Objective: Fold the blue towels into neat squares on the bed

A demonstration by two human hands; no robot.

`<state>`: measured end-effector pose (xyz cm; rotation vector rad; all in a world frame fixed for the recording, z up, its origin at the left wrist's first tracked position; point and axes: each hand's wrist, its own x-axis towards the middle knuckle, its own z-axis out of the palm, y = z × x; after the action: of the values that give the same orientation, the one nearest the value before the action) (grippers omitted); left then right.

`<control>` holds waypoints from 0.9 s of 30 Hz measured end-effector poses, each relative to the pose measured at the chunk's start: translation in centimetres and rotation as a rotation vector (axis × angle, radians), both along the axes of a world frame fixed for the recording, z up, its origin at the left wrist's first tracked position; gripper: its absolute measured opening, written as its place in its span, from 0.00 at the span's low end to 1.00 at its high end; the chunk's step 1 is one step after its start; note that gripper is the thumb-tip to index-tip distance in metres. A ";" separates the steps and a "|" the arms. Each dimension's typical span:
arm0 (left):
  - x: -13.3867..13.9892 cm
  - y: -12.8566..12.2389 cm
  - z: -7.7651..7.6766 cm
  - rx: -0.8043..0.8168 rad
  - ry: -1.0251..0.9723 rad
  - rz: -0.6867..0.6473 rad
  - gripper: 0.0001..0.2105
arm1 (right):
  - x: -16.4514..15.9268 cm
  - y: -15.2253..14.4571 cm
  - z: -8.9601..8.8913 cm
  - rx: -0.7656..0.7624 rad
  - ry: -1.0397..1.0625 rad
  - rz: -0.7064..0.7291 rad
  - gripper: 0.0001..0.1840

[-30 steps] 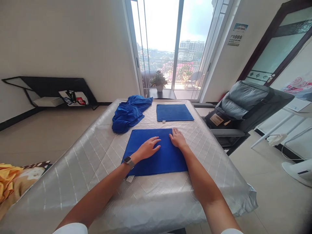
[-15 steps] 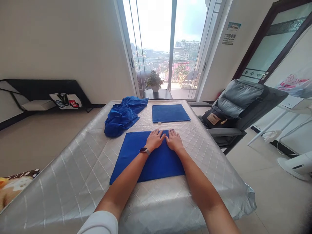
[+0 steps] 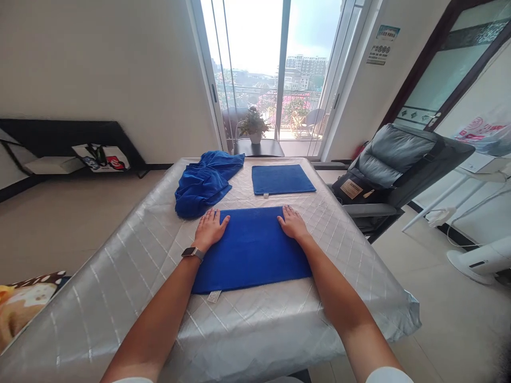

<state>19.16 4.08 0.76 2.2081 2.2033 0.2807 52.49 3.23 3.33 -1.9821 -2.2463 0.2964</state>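
A blue towel [image 3: 251, 255] lies flat as a rectangle in front of me, a white tag [image 3: 214, 296] poking out at its near edge. My left hand [image 3: 209, 229] rests flat over its far left corner, fingers stretched out. At the far right corner my right hand [image 3: 293, 222] presses down with fingers extended. Neither hand grips anything. Beyond them, a second blue towel [image 3: 283, 179] lies folded in a neat rectangle, with a small tag at its near edge. To its left, a third blue cloth [image 3: 205, 183] is heaped and crumpled.
A silver quilted cover [image 3: 139, 276] spreads over the table under the towels. On the right stands a grey armchair [image 3: 395, 165] with a black bag on it. A potted plant [image 3: 254, 125] sits past the far edge, before the glass door. A patterned cushion [image 3: 30, 303] is at lower left.
My hands have slid apart from the middle of the near towel's far edge out to its two corners. The tag at its near edge now shows.
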 end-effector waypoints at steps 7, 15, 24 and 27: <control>0.2 -0.1 0.2 0.008 -0.011 -0.029 0.39 | 0.1 0.1 0.0 -0.012 -0.010 -0.022 0.38; 0.3 -0.2 0.7 0.072 -0.174 0.015 0.37 | 0.1 0.0 0.0 0.006 -0.013 -0.023 0.38; -5.6 -2.1 6.5 0.571 -0.553 0.346 0.34 | -0.2 -0.4 0.3 0.025 0.013 -0.020 0.38; -7.4 -2.4 7.6 0.506 -0.570 0.462 0.38 | -0.2 -0.4 0.3 0.016 0.033 -0.022 0.38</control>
<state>11.79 1.70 8.36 1.4259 2.4068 1.4037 52.30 2.86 3.60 -1.9783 -2.1982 0.3050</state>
